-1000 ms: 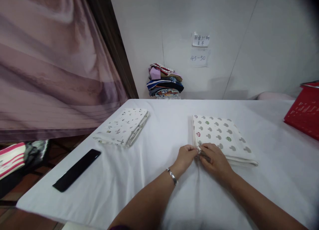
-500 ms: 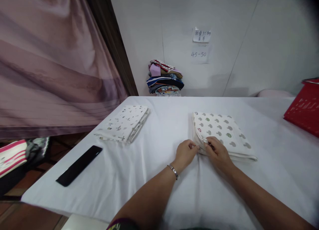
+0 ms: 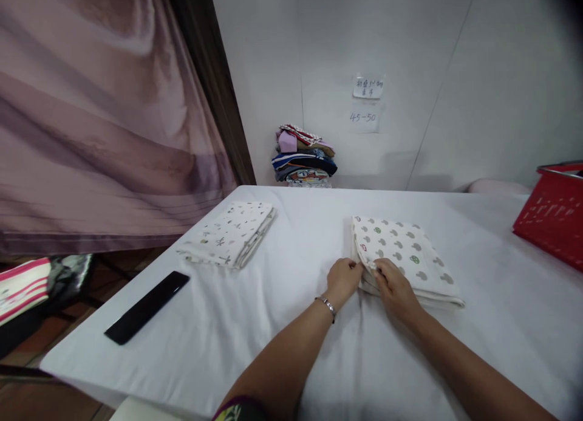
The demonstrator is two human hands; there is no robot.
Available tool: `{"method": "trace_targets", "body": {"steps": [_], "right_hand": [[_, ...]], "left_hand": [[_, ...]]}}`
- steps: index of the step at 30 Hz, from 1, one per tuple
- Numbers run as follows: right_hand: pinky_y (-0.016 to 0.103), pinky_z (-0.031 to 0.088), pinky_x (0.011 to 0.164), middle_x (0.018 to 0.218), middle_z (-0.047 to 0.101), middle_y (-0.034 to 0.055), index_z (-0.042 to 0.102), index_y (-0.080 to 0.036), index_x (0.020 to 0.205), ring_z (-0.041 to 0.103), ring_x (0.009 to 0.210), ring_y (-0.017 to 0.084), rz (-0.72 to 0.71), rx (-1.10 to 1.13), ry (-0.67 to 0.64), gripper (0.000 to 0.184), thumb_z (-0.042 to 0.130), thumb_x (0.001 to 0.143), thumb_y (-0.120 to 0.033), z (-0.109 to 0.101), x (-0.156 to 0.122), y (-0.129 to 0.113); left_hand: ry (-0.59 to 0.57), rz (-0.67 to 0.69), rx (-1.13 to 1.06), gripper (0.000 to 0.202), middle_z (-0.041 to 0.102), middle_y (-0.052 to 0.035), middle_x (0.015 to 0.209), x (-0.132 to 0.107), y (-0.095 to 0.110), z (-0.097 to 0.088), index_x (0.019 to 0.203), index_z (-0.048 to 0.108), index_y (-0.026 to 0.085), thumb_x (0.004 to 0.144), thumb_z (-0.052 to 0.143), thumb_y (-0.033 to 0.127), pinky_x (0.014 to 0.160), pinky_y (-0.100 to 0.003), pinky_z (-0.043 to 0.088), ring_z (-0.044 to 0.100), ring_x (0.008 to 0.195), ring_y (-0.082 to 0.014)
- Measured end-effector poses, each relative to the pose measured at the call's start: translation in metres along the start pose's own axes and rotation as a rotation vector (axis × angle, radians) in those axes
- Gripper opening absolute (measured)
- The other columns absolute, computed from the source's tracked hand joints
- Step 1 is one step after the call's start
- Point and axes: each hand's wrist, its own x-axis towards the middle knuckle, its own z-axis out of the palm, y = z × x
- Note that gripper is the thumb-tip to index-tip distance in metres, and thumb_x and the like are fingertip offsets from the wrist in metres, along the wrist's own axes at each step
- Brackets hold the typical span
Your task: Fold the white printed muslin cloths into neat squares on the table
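Note:
A folded white cloth with grey, green and red mushroom prints [image 3: 401,248] lies on the white-covered table [image 3: 300,245]. My left hand [image 3: 345,279], with a bracelet at the wrist, pinches the edge at its near left corner. Just right of it, my right hand [image 3: 395,287] has thumb and fingers closed on the same corner, lifting a bit of the upper layer. The fingertips of both hands are partly hidden. Farther left rests a second folded white cloth with small plant-like prints [image 3: 232,232], apart from my hands.
A flat black rectangular object [image 3: 148,307] lies near the table's left edge. A red basket [image 3: 553,217] stands at the right. Behind the table, a pile of folded fabrics [image 3: 305,157] sits against the wall. A pink curtain [image 3: 100,117] hangs at the left.
The view has tilted up slightly, so everything sits a little lower. My left hand has moved slightly toward the cloth's corner; both hands keep their hold there.

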Motion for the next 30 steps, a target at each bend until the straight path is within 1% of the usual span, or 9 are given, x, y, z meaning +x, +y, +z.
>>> {"method": "trace_targets", "body": {"steps": [3, 6, 9, 13, 18, 20, 23, 27, 30], "right_hand": [[0.033, 0.043, 0.074, 0.088, 0.054, 0.0053, 0.047, -0.022, 0.086, 0.051, 0.084, 0.019, -0.025, -0.018, -0.007, 0.015, 0.034, 0.093, -0.028, -0.002, 0.001, -0.001], [0.032, 0.043, 0.075, 0.09, 0.055, 0.0051, 0.047, -0.022, 0.089, 0.052, 0.086, 0.018, -0.02, -0.001, 0.003, 0.015, 0.034, 0.093, -0.028, -0.005, 0.003, -0.001], [0.033, 0.044, 0.076, 0.092, 0.055, 0.0053, 0.048, -0.023, 0.09, 0.053, 0.088, 0.019, -0.027, -0.018, -0.001, 0.014, 0.035, 0.093, -0.029, -0.007, 0.003, 0.001], [0.033, 0.046, 0.077, 0.097, 0.056, 0.0065, 0.048, -0.022, 0.092, 0.053, 0.091, 0.019, -0.053, -0.039, -0.079, 0.014, 0.036, 0.092, -0.028, -0.007, 0.001, 0.005], [0.036, 0.045, 0.084, 0.103, 0.057, 0.007, 0.05, -0.023, 0.1, 0.053, 0.097, 0.02, -0.084, -0.054, -0.032, 0.015, 0.039, 0.091, -0.028, -0.009, 0.003, 0.006], [0.036, 0.045, 0.085, 0.103, 0.057, 0.0066, 0.051, -0.024, 0.101, 0.053, 0.099, 0.02, -0.105, -0.062, -0.054, 0.015, 0.041, 0.091, -0.028, -0.01, 0.003, 0.004], [0.036, 0.047, 0.082, 0.106, 0.058, 0.0072, 0.052, -0.024, 0.103, 0.054, 0.099, 0.021, -0.111, -0.059, -0.096, 0.017, 0.042, 0.09, -0.029, -0.01, 0.002, 0.004], [0.039, 0.046, 0.087, 0.11, 0.057, 0.0083, 0.051, -0.024, 0.108, 0.053, 0.104, 0.023, -0.131, -0.104, -0.019, 0.021, 0.041, 0.09, -0.03, -0.008, -0.003, 0.009], [0.042, 0.046, 0.088, 0.112, 0.057, 0.0095, 0.051, -0.024, 0.109, 0.052, 0.106, 0.024, -0.153, -0.167, -0.059, 0.023, 0.044, 0.088, -0.029, -0.005, -0.006, 0.014]], "left_hand": [[-0.033, -0.096, -0.015, 0.024, 0.069, -0.0097, 0.088, 0.005, 0.006, 0.003, 0.081, 0.068, 0.017, 0.075, 0.053, 0.035, 0.065, -0.027, 0.04, 0.06, 0.079, -0.0205], [-0.041, -0.131, -0.098, 0.023, 0.069, -0.0089, 0.086, 0.007, 0.007, 0.007, 0.083, 0.067, 0.015, 0.073, 0.054, 0.032, 0.061, -0.026, 0.04, 0.061, 0.076, -0.0193], [-0.043, -0.125, -0.156, 0.025, 0.069, -0.0078, 0.082, 0.007, 0.004, 0.01, 0.082, 0.067, 0.015, 0.072, 0.055, 0.033, 0.059, -0.025, 0.039, 0.06, 0.074, -0.0192], [-0.045, -0.106, -0.154, 0.023, 0.069, -0.008, 0.079, 0.005, 0.002, 0.008, 0.078, 0.068, 0.014, 0.071, 0.054, 0.031, 0.059, -0.026, 0.039, 0.06, 0.071, -0.019], [-0.076, -0.117, -0.166, 0.025, 0.069, -0.0066, 0.075, 0.004, 0.004, 0.006, 0.074, 0.068, 0.016, 0.071, 0.055, 0.037, 0.058, -0.025, 0.039, 0.06, 0.068, -0.0184], [-0.078, -0.118, -0.162, 0.024, 0.069, -0.0071, 0.076, 0.005, 0.003, 0.007, 0.075, 0.069, 0.016, 0.07, 0.054, 0.035, 0.057, -0.025, 0.039, 0.06, 0.069, -0.0186], [-0.08, -0.119, -0.171, 0.024, 0.07, -0.0073, 0.076, 0.007, 0.0, 0.008, 0.075, 0.07, 0.016, 0.07, 0.054, 0.033, 0.056, -0.025, 0.038, 0.059, 0.068, -0.018], [-0.111, -0.122, -0.198, 0.028, 0.069, -0.0063, 0.071, 0.007, -0.004, 0.007, 0.073, 0.07, 0.016, 0.069, 0.055, 0.041, 0.054, -0.024, 0.037, 0.058, 0.063, -0.0169], [-0.094, -0.084, -0.172, 0.025, 0.069, -0.0069, 0.072, 0.007, -0.005, 0.006, 0.073, 0.07, 0.016, 0.069, 0.055, 0.035, 0.054, -0.024, 0.037, 0.058, 0.064, -0.0171]]}}
